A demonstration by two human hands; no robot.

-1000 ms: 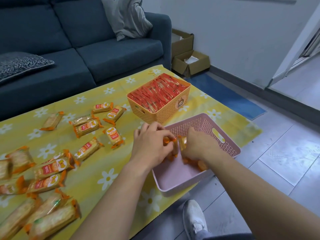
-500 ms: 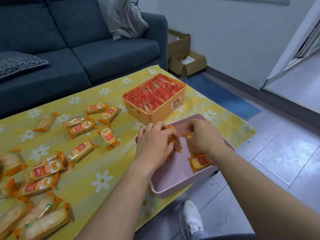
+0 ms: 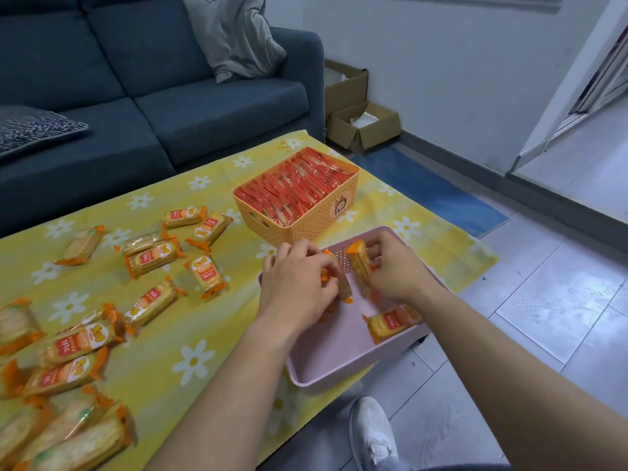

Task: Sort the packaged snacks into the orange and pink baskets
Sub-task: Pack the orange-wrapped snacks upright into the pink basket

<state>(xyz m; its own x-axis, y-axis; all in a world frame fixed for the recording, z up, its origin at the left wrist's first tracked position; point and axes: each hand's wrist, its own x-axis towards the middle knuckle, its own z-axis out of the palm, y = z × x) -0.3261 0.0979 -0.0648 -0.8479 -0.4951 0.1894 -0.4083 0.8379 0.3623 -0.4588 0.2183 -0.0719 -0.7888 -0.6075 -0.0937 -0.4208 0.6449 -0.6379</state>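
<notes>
Now, left hand (image 3: 295,283): grips snack (image 3: 341,283) on edge
Right hand (image 3: 398,268): grips second snack (image 3: 359,263)
Pink basket (image 3: 334,355): beneath both hands

Bare forearms (image 3: 217,402), a white sneaker (image 3: 372,433) and a grey trouser leg (image 3: 452,467) below.

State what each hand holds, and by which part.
Left hand grips an orange-edged cracker packet by its long side; right hand holds a second packet likewise, both inside the pink plastic basket.
</notes>
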